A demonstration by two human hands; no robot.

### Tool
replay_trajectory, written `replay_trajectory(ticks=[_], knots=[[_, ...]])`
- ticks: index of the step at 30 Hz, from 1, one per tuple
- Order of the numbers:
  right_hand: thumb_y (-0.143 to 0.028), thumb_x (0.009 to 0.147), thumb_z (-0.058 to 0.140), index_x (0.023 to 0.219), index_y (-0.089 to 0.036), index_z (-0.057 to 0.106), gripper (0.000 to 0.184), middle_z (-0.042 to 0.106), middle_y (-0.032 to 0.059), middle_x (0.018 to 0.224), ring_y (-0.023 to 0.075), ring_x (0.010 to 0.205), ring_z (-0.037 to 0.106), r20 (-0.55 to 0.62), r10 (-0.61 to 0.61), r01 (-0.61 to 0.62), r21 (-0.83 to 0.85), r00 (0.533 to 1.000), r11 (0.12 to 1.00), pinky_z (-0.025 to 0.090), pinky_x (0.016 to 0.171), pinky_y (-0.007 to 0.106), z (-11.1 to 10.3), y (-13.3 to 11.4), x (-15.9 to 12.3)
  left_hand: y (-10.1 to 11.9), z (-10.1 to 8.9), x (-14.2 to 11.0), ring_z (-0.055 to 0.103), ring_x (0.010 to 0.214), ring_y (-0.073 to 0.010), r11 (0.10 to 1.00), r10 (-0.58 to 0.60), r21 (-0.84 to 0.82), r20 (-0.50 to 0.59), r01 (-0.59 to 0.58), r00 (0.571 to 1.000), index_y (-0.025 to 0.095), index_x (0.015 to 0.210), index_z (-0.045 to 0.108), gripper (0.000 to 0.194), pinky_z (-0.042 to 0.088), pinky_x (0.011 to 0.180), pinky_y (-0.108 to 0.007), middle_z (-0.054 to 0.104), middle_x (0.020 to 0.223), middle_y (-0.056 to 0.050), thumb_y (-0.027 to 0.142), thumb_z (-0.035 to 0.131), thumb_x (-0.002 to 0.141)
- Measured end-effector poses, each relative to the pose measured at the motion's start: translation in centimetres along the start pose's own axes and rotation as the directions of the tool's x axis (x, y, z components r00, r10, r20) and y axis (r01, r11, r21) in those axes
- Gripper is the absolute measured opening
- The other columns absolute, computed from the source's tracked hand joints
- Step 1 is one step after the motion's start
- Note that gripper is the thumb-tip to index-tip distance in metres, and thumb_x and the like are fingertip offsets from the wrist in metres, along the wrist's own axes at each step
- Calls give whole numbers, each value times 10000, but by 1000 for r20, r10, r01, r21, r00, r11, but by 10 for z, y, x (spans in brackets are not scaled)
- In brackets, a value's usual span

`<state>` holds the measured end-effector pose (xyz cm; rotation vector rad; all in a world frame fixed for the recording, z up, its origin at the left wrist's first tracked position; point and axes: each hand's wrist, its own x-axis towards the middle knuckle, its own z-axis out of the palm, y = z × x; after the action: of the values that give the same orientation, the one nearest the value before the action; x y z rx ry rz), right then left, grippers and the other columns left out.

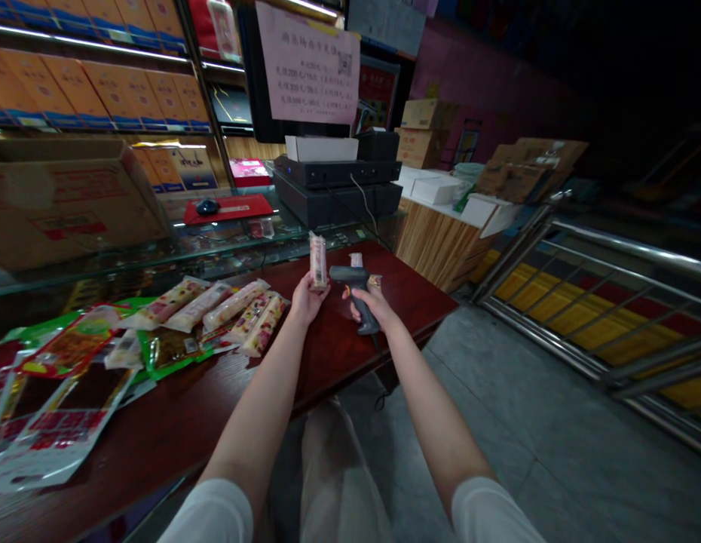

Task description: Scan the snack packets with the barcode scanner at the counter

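At frame centre, left hand (pixel 306 300) grips one snack pack (pixel 317 262), right hand (pixel 375 303) grips one barcode scanner (pixel 356 290); label text illegible.

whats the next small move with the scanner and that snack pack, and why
Probably turn the snack pack so its printed face meets the scanner. The left hand holds the pack upright, the right hand grips the scanner right beside it, and the scanner's head already points toward the pack.
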<state>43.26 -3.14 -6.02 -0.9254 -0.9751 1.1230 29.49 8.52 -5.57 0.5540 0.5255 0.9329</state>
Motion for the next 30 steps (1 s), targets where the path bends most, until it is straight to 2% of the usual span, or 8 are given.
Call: replay_trajectory(ticks=[5,8,10,13,15,18,25,30], knots=[[-426,782,708,898,-198,537,308,639,-48,751,57,363,471,-24,-20,20,16,1000,1000,404,326,219,0,-3,-2,-4,0,3,643,752,-137,986,88,145,10,-88,996,173,1069,637,344,533,732,-270,680,880,-45,137,457,779],[-414,769,717,961,-201,550,332,678,-31,810,63,375,492,-63,-60,61,3,996,998,402,326,217,-1,-8,-7,-1,1,2,654,857,-171,856,290,449,-8,-255,957,165,1107,668,378,537,824,-307,693,927,-56,176,449,799],[-415,770,717,1005,-201,554,357,716,-4,862,69,386,508,-85,-72,69,-35,994,997,401,329,218,-2,-12,-11,8,2,-3,647,1002,-221,612,447,716,37,-336,894,158,1153,680,399,511,944,-366,705,1035,-89,206,468,818],[-413,766,722,1031,-196,568,375,745,31,936,70,391,514,-141,-92,82,-79,986,994,399,337,224,-6,-16,-15,36,0,-28,606,1122,-308,50,548,951,231,-307,804,127,1241,678,449,453,1026,-459,669,1178,-173,244,494,848],[-421,765,719,1025,-194,586,370,748,36,924,74,392,516,-175,-101,88,-78,979,993,402,347,232,-9,-17,-18,60,-7,-54,565,1166,-367,-295,554,935,335,-197,762,130,1299,658,477,434,1005,-519,633,1236,-210,269,452,892],[-450,759,716,985,-186,608,364,729,18,780,86,393,508,-200,-90,84,-39,976,996,408,366,238,-15,-18,-21,97,-30,-97,515,1210,-406,-567,555,823,398,-18,731,157,1373,607,503,389,996,-557,599,1290,-216,290,409,930],[-531,775,673,926,-155,646,406,535,-42,463,102,367,459,-153,-90,95,25,984,995,386,380,231,-27,-17,-24,145,-96,-147,493,1224,-447,-663,579,705,272,250,768,134,1367,611,528,354,1001,-602,587,1274,-255,359,375,951],[-539,777,662,912,-164,655,399,540,-32,466,113,372,467,-241,-106,109,-2,965,994,384,372,241,-42,-23,-23,145,-92,-144,421,1317,-457,-670,574,720,347,182,742,96,1377,577,553,225,1109,-653,504,1400,-284,376,456,916]])
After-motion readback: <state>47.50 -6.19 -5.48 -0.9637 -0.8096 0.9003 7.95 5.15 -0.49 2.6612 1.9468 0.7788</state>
